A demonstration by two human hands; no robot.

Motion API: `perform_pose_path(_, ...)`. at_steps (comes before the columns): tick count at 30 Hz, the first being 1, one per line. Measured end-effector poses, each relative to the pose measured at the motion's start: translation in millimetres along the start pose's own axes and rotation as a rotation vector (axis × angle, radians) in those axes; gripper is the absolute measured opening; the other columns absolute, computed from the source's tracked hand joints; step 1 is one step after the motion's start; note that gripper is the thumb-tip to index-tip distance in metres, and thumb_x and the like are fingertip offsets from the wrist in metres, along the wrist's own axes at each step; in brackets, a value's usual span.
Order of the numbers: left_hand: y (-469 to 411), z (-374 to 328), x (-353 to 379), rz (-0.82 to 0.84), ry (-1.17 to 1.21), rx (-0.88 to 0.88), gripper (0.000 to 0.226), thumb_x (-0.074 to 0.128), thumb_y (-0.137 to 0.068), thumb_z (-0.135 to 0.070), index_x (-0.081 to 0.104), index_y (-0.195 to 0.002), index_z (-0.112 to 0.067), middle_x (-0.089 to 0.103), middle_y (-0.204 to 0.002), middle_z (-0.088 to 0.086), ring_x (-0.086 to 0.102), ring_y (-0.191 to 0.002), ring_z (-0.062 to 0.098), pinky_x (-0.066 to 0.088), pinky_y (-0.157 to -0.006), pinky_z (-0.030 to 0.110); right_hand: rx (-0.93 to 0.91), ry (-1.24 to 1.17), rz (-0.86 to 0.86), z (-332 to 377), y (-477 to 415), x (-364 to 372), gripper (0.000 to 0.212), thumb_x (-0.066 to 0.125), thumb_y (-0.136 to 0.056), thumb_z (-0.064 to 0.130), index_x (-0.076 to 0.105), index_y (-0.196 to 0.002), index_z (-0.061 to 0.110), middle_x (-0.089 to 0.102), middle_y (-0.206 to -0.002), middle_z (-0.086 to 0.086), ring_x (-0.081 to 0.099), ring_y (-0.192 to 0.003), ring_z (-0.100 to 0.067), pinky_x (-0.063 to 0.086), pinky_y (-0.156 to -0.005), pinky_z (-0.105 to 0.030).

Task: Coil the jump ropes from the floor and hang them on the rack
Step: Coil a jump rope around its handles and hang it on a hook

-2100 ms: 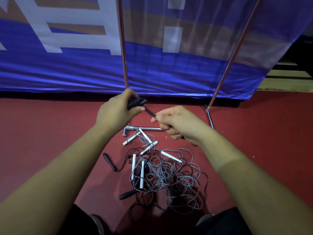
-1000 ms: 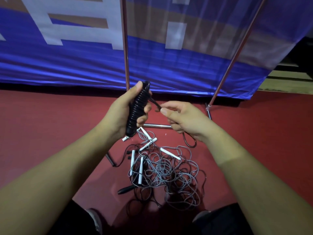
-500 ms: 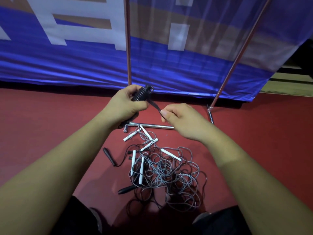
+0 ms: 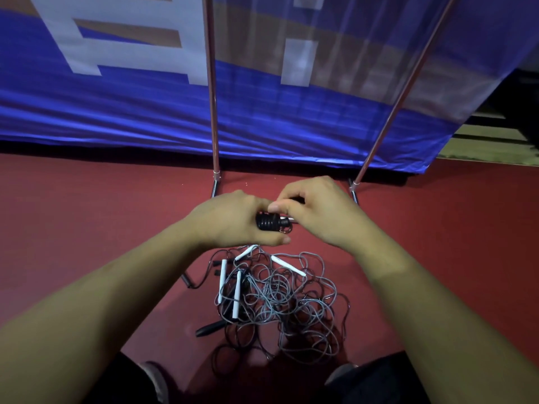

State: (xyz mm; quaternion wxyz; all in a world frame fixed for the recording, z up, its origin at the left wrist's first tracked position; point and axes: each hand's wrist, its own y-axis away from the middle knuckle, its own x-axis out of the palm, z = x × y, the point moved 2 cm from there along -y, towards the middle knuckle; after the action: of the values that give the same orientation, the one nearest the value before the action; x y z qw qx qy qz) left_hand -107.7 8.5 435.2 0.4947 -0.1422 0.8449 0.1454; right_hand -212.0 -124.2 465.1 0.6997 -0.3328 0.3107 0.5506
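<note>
- A person's left hand (image 4: pixel 230 220) grips a black jump rope (image 4: pixel 269 223) wound into a tight, ribbed bundle, fingers curled round it and thumb underneath.
- The right hand (image 4: pixel 320 212) is pressed up against the left. Its thumb and forefinger pinch at the bundle's right-hand end, where a short loop of cord pokes out. The fingers hide exactly what they pinch.
- The step in hand appears to be the finish of one coil, with the loose tail being tucked or locked off so the turns hold.
- Below the hands, nearer the person, a tangle of grey ropes (image 4: pixel 280 301) with white handles (image 4: pixel 235 295) lies on the red floor (image 4: pixel 87 228). A black handle (image 4: pixel 210 328) lies at the tangle's left edge. These ropes have not yet been coiled.
- Beyond the hands stand the thin metal uprights of the rack (image 4: pixel 212 97), set against a blue banner (image 4: pixel 116 118). The top rail is out of view, and nothing is seen hanging on the uprights.
- The next move likely calls for a firm hold on the tail until it is secured, since a springy cord may unwind if let go early. The bundle then has to be lifted up and away from the person to the rack. Where it can hang cannot be told from here.
</note>
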Motion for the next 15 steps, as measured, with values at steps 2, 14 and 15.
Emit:
perform_pose_path(2,3,-3,2,-0.003,0.054,0.039,0.027,0.069,-0.078,-0.062,0.054,-0.071,-0.040,0.055,-0.055,-0.016,0.053,-0.055,0.002,0.038,-0.055,0.027,0.044,-0.147,-0.041,-1,-3,-2,0.013,0.075,-0.082,0.029,0.072,-0.073,0.020,0.071,-0.069,0.005,0.062,-0.065,-0.011,0.050,-0.065,-0.032)
perform_pose_path(14,7,-2,0,-0.077,1.386,-0.019,0.036,0.063,-0.080,-0.045,0.054,-0.094,-0.013,0.049,-0.060,0.010,0.035,-0.038,0.015,0.025,-0.040,0.019,0.199,-0.708,-0.003,-12,-4,0,0.012,0.061,-0.096,0.011,0.057,-0.085,0.009,0.054,-0.059,-0.002,0.044,-0.048,-0.013,0.039,-0.044,-0.026)
perform_pose_path(15,6,0,-2,-0.104,1.412,-0.030,0.036,0.063,-0.083,-0.042,0.050,-0.100,-0.013,0.048,-0.061,0.011,0.035,-0.039,0.015,0.026,-0.040,0.020,0.203,-0.716,-0.001,-14,-3,0,0.012,0.061,-0.096,0.011,0.058,-0.084,0.010,0.054,-0.060,-0.002,0.043,-0.049,-0.012,0.039,-0.044,-0.026)
